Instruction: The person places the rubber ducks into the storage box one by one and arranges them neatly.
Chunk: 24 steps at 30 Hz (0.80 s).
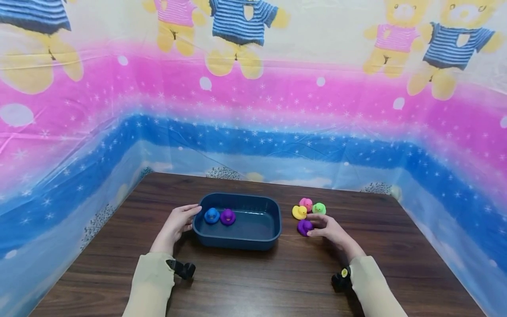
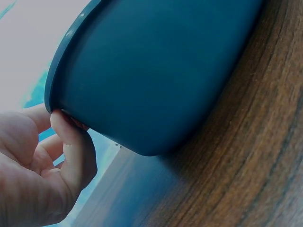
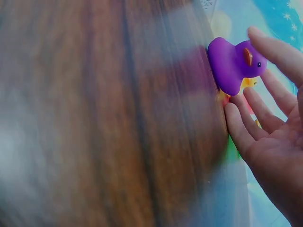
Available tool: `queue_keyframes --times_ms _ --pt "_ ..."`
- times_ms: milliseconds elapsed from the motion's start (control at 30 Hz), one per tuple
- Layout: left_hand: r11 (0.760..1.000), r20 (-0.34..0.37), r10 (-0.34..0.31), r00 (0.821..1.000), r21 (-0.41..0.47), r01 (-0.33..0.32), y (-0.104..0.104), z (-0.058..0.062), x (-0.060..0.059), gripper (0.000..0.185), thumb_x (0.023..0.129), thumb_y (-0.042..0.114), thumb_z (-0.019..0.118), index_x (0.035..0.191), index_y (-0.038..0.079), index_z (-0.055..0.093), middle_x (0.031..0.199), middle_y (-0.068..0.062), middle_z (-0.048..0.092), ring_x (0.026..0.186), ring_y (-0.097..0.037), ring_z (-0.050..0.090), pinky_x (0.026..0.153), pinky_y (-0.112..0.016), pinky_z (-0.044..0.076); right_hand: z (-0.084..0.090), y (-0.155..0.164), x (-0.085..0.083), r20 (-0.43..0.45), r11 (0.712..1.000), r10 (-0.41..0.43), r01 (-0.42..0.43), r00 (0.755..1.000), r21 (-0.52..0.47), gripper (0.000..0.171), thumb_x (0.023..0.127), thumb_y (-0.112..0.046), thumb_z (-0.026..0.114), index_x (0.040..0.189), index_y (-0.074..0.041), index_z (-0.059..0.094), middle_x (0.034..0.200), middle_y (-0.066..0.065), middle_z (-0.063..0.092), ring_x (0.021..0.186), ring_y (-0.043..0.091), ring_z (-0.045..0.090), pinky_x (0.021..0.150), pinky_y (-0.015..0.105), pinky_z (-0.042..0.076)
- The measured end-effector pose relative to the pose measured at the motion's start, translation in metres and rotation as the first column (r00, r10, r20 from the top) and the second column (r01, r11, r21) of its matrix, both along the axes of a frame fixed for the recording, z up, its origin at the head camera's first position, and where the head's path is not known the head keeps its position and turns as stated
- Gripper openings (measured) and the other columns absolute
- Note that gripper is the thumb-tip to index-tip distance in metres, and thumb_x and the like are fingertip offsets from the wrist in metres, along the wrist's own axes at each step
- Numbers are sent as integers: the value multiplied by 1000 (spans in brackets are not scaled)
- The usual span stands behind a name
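Note:
My left hand (image 1: 178, 223) grips the left end of a dark blue plastic tub (image 1: 237, 243), with thumb and curled fingers at its rim, as the left wrist view shows. Inside the tub sit a blue rubber duck (image 1: 211, 215) and a purple rubber duck (image 1: 227, 217), side by side at the left. Another purple rubber duck (image 3: 229, 64) stands on the table to the tub's right. My right hand (image 1: 328, 228) reaches around this duck with spread fingers; the thumb is by its head in the right wrist view. Whether the fingertips touch it, I cannot tell.
Just behind the right hand's duck stand a yellow duck (image 1: 299, 212), a pink duck (image 1: 306, 203) and a green duck (image 1: 319, 208), close together. All rest on a dark wooden table (image 1: 253, 281). A printed cloth (image 1: 269, 110) hangs around the table's back and sides.

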<state>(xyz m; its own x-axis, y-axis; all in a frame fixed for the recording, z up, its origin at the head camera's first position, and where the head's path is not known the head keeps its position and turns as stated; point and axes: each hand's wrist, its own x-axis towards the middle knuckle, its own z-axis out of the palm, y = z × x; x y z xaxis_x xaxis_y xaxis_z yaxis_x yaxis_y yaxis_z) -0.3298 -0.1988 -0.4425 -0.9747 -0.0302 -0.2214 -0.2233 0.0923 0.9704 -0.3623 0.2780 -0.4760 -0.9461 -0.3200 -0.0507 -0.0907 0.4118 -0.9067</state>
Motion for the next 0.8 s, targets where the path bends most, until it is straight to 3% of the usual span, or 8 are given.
queue_keyframes --times_ms 333,800 --pt "1000 -10 -5 1000 2 5 0 0 0 57 99 31 58 145 0 44 101 -2 64 72 -7 56 63 -17 48 -5 1 0 14 1000 14 -14 1000 -16 64 85 -11 75 140 3 47 140 28 50 130 37 47 91 25 44" --pt "1000 -17 0 1000 3 0 0 -1 0 56 100 30 57 145 0 44 105 -5 63 71 -7 55 63 -18 48 -9 -3 -2 -10 999 -30 30 1000 25 53 87 -16 74 133 3 55 136 25 53 123 33 51 86 24 48"
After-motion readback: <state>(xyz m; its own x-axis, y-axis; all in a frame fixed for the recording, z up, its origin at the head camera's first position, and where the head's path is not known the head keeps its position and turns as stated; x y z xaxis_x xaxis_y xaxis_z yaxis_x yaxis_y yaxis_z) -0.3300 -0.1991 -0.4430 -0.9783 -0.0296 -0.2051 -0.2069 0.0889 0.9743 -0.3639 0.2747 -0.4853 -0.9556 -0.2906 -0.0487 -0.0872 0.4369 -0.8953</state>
